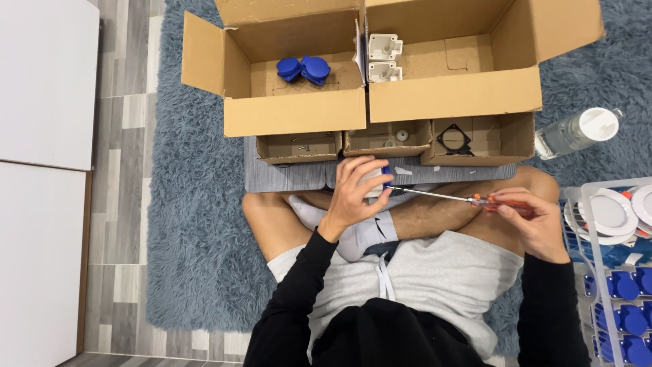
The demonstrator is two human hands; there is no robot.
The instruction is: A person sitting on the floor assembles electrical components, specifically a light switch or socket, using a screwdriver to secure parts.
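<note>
Blue rug (197,224), screwdriver (462,198) against socket (375,182)

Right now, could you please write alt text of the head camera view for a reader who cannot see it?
Seen from above, a person sitting cross-legged on a blue rug holds a small white and blue part in the left hand and drives an orange-handled screwdriver into it with the right hand. Open cardboard boxes of parts stand in front.

The left hand (354,192) grips a white-and-blue part (377,182) while the right hand (536,219) drives an orange-handled screwdriver (468,199) into it.
</note>
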